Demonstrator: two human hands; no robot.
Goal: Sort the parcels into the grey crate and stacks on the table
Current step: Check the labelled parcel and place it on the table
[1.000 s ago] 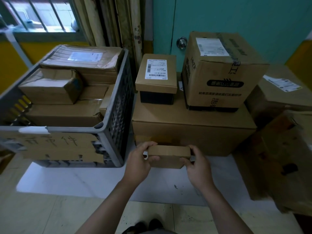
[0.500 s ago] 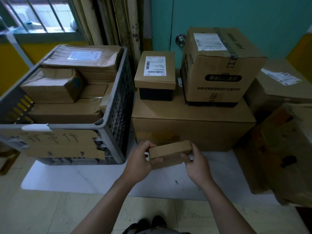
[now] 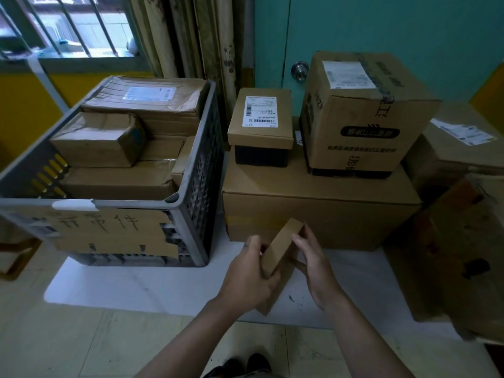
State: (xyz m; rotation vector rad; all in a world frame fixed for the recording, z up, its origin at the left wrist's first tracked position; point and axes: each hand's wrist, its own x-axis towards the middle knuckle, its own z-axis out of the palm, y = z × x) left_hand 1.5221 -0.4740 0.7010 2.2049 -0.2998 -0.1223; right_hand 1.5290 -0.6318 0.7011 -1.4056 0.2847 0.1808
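Over the white counter [image 3: 163, 285], just in front of the big box [image 3: 321, 214] and right of the full grey crate [image 3: 201, 186], the left hand [image 3: 251, 276] grips the lower end of a tilted small parcel [image 3: 283, 244], and the right hand [image 3: 319, 268] pinches its side. Turn it slowly, find the label, then choose.

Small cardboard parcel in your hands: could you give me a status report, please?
Left hand grips small cardboard parcel, right hand holds its other side. Parcel tilted steeply above white table. Grey crate, left, already holds parcels; nothing in between.
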